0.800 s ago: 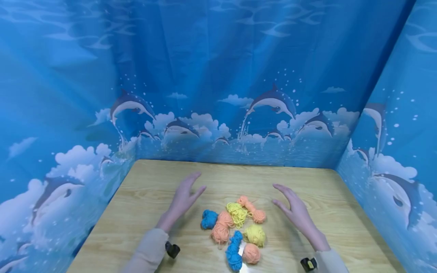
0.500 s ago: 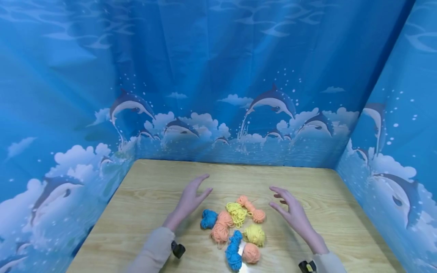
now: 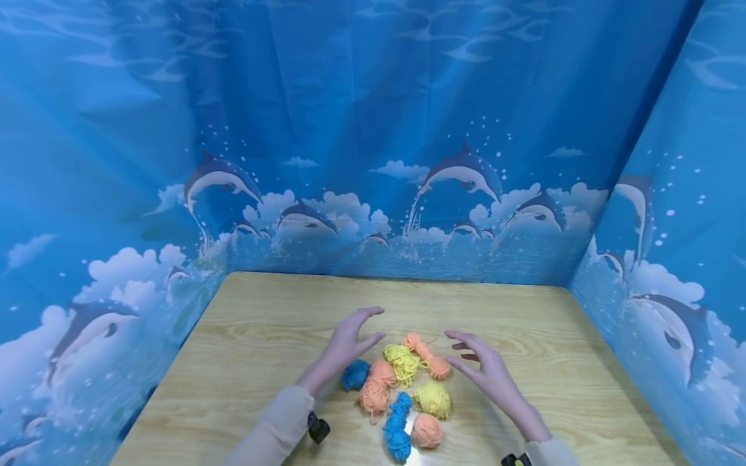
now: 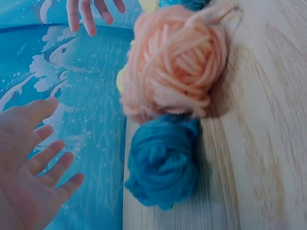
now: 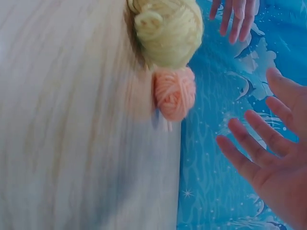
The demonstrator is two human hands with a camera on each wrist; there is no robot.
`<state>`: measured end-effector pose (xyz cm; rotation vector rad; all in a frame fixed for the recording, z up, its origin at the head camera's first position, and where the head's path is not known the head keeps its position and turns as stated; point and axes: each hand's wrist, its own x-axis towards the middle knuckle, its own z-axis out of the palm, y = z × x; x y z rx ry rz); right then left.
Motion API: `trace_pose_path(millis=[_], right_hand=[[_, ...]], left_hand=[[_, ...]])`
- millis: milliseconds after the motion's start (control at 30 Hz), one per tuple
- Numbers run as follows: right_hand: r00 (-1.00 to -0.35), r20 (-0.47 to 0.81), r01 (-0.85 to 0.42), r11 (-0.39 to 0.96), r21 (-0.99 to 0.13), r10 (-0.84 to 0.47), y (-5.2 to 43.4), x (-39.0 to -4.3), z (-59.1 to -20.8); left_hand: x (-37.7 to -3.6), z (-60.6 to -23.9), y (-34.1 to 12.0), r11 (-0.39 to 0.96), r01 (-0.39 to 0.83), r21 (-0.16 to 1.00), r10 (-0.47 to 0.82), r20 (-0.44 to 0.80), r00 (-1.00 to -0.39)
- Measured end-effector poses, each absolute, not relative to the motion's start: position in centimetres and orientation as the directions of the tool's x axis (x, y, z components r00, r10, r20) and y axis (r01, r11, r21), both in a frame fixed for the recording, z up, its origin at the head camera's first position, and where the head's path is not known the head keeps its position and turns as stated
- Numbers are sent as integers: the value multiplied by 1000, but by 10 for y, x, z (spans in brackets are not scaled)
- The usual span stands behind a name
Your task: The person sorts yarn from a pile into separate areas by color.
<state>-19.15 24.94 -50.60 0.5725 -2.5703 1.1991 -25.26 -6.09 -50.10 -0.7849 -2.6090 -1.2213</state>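
— What are your two grips doing?

— Neither holds anything. My left grip point(image 3: 344, 341) is wide, thumb well apart from the fingers; my right grip point(image 3: 488, 373) is wide too, its fingers only slightly bent. Both wrist views show them clear of the yarn.

— And where is the pile of yarn point(image 3: 401, 404)?

— On the surface point(image 3: 262, 336), between my grips and reaching back towards my body. I'd say everything turns on that: it lies to the right of my left palm and to the left of my right one.

— Which pieces are nearer each side?

— The blue ball point(image 3: 355, 375) is near my left grip, with the peach hourglass-shaped skein point(image 3: 375, 393) touching it. Just beside my right fingertips is one end of the long peach skein point(image 3: 426, 353); its long axis slants from far left to near right, so that end faces me.

— The others?

— The loose yellow skein point(image 3: 402, 361) sits between those two peach ones. Closer to my body are the pale yellow ball point(image 3: 432, 399), the round peach ball point(image 3: 427, 431) and the long blue skein point(image 3: 397, 428), which points roughly towards me.
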Motion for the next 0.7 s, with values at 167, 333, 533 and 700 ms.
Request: trace_pose_path(millis=[167,333,533,700], right_hand=[[-911,310,-412,550,-726,-272,246,-189,-511],[-911,269,-401,516,-757,-313,243,-187,-516],[-888,280,-436,473,-766,-366,239,-182,-520],[-873,266,-443,435,-784,-409,237,-179,-522]], left_hand=[[-253,-501,-52,513,529,676,451,312,-836],[-254,-501,-44,496,523,693,508,257,-822],[-256,-505,-39,484,484,729,538,188,-822],[-258,-507,-37,447,434,782,563,131,-816]])
